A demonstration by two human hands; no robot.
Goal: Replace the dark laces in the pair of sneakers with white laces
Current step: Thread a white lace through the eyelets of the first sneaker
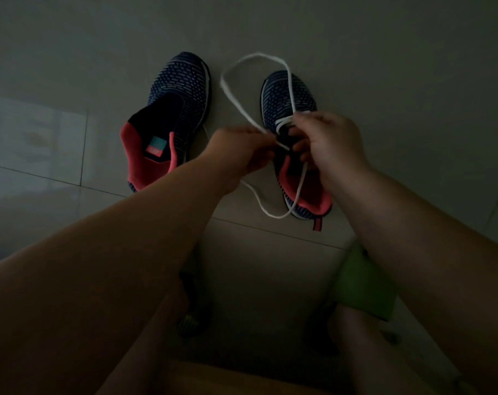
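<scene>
Two dark blue knit sneakers with pink linings stand on the tiled floor. The left sneaker (173,115) has no lace that I can see. The right sneaker (287,98) has a white lace (236,101) crossing its lower eyelets. My left hand (239,155) pinches one strand of that lace just left of the shoe's tongue. My right hand (327,143) rests over the tongue and grips the lace there. One long loop arcs up past the toe, and another hangs down across the pink heel opening.
A green object (361,283) lies on the floor under my right forearm. Dark footwear (190,317) and my bare legs fill the bottom of the view. The room is dim, and pale floor tiles (42,132) spread to the left.
</scene>
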